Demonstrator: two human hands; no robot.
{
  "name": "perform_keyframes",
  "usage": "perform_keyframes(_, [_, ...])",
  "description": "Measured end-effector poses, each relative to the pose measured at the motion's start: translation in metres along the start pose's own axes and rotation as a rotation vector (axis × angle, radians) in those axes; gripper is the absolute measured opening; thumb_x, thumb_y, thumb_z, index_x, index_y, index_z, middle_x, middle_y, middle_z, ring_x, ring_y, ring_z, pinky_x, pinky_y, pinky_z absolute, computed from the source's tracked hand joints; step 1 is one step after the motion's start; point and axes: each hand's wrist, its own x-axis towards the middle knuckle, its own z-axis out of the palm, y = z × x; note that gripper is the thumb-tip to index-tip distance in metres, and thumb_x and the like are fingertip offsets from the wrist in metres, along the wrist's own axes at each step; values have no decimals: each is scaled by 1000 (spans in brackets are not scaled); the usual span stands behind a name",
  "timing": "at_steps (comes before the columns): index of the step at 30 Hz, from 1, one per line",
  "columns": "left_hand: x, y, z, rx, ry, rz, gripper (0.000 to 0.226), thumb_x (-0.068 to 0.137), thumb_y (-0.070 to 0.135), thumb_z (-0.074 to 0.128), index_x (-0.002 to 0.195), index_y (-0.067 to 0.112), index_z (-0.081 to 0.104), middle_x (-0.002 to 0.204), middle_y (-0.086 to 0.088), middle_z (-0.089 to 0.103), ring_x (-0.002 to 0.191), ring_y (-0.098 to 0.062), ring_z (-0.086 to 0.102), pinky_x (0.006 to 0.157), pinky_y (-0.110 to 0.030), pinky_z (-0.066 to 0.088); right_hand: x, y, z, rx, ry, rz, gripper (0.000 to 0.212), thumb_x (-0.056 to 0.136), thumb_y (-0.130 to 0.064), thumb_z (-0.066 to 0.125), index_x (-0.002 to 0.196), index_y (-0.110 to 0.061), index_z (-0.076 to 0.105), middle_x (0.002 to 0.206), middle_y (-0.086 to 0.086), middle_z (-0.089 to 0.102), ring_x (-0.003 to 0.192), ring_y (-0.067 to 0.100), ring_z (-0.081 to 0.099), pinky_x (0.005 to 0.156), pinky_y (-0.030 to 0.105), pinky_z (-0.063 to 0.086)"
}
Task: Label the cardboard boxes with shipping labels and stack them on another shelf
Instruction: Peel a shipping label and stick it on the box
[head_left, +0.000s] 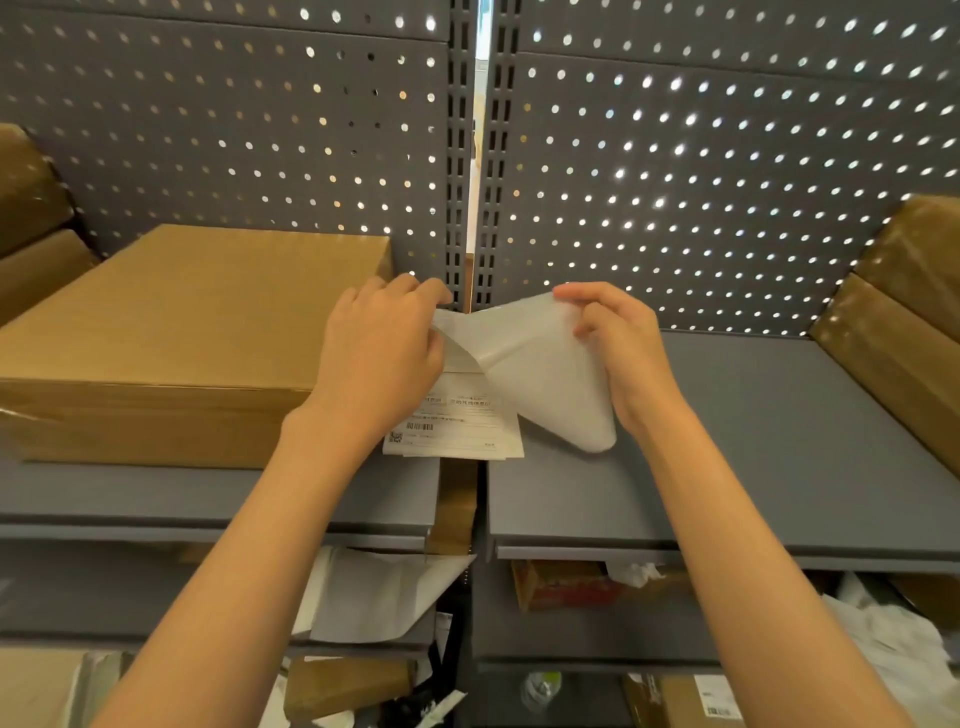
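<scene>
We see a white shipping label (457, 415) with small print, a barcode and a square code, and its translucent backing sheet (540, 379) curling away. Our left hand (384, 353) pinches the label's top edge; our right hand (618, 343) pinches the backing — both held over the grey shelf (779, 441), just right of the cardboard box (171, 338).
</scene>
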Motion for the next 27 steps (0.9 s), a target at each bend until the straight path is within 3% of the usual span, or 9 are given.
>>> perform_keyframes(5, [-6,9,7,-121,-44,-59,39,89,11,49,128,16,52,115,-3,61,97,-23,55,70,-29,38,-1,0,-9,118,88,26,35,76,6,38,69,-16,65,78,-6,61,73,12,50,65,22,39])
perform_keyframes(10, [-14,13,21,-263,-88,-160,42,90,18,54,131,18,45,107,0,61,91,-17,56,73,-34,51,-6,-2,-13,239,90,30,20,62,-18,50,47,-22,61,62,-7,56,63,9,47,62,22,37])
perform_keyframes(13, [-15,14,26,-320,-122,-208,52,89,22,57,137,19,37,109,1,61,93,-18,59,78,-39,52,-9,-1,-17,206,119,41,25,67,-28,56,43,-21,51,55,-9,43,56,7,36,58,23,29])
perform_keyframes(16, [-16,16,27,-434,-112,-236,53,90,21,57,138,19,35,111,3,62,92,-19,61,80,-40,53,-12,1,-21,177,83,10,37,76,-25,67,53,-16,40,54,-6,35,55,9,35,54,22,30])
perform_keyframes(18, [-16,17,27,-561,-111,-274,46,92,17,55,136,19,40,111,9,56,90,-12,59,77,-27,51,-15,4,-23,158,22,-12,43,76,-16,71,51,-18,36,55,-4,36,56,11,40,51,20,33])
perform_keyframes(20, [-14,17,27,-747,-113,-346,39,93,9,51,131,18,47,119,9,54,95,-6,56,77,-17,47,-18,7,-24,106,-20,-13,37,70,-15,72,53,-21,39,61,-1,43,61,15,45,51,21,36])
perform_keyframes(22, [-12,19,24,-990,-93,-463,37,92,-1,44,123,15,55,123,1,58,104,-9,58,79,-18,52,-21,8,-25,75,-34,-2,29,68,-14,72,61,-23,46,67,-2,51,64,16,51,53,22,40])
perform_keyframes(25, [-9,22,13,-1316,-62,-641,33,91,-2,38,112,11,61,107,-2,66,90,-11,68,71,-17,55,-25,6,-22,92,-57,50,22,80,-4,68,87,-21,55,78,-4,64,62,10,61,56,22,48])
perform_keyframes(27, [-9,22,7,-1388,-37,-623,27,92,3,45,113,11,59,101,1,68,85,-9,69,70,-16,54,-27,4,-20,104,-85,96,34,83,-3,65,111,-20,55,90,-2,68,68,9,66,59,22,52])
